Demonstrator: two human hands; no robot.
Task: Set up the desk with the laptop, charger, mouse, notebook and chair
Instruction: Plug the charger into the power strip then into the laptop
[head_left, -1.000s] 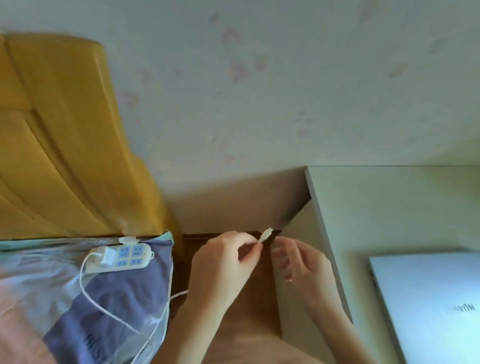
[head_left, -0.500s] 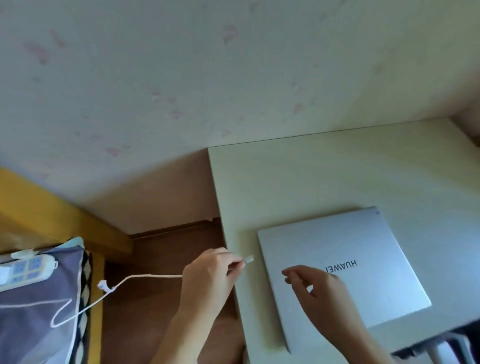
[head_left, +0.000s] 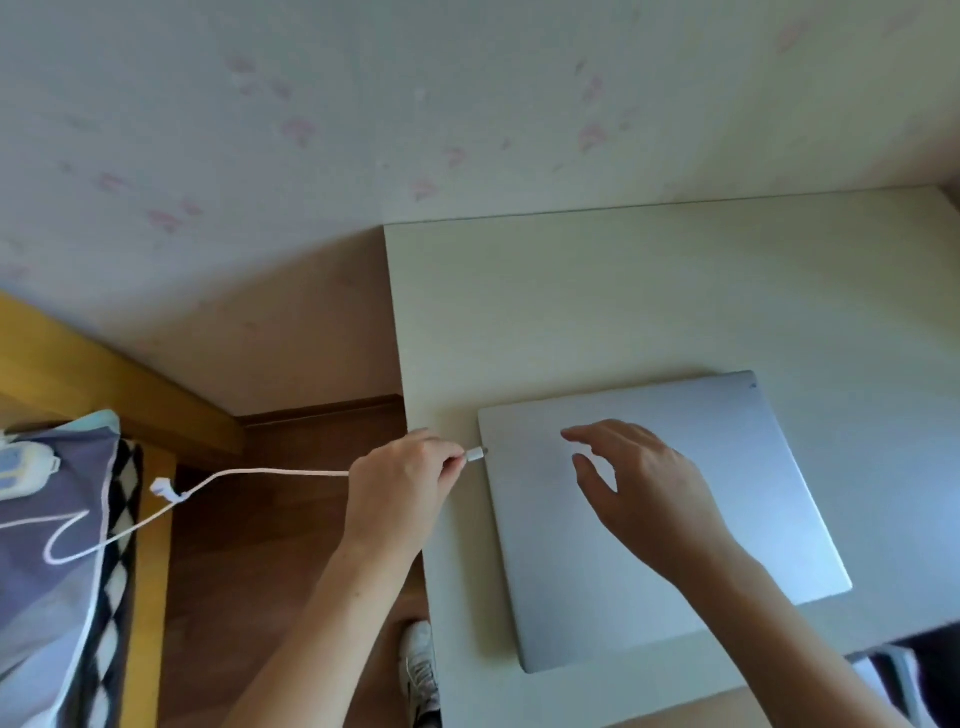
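Observation:
A closed silver laptop (head_left: 727, 467) lies flat on the pale desk (head_left: 571, 301). My left hand (head_left: 402, 480) pinches the white charger plug (head_left: 475, 455), whose tip touches the laptop's left edge near its far corner. The white charger cable (head_left: 249, 474) runs left from that hand across the gap to the bed. My right hand (head_left: 639, 483) hovers over or rests on the laptop lid with fingers spread, holding nothing. No mouse, notebook or chair can be made out.
A white power strip (head_left: 21, 467) lies on a purple patterned pillow (head_left: 52, 561) on a yellow wooden bed (head_left: 156, 405) at the left. Brown wood floor (head_left: 260, 571) fills the gap between bed and desk. A white shoe (head_left: 418, 660) shows below the desk edge. A floral wall rises behind.
The view swung right from the bed to the desk. My left hand carried the plug rightward to the laptop's left edge. My right hand moved over the lid.

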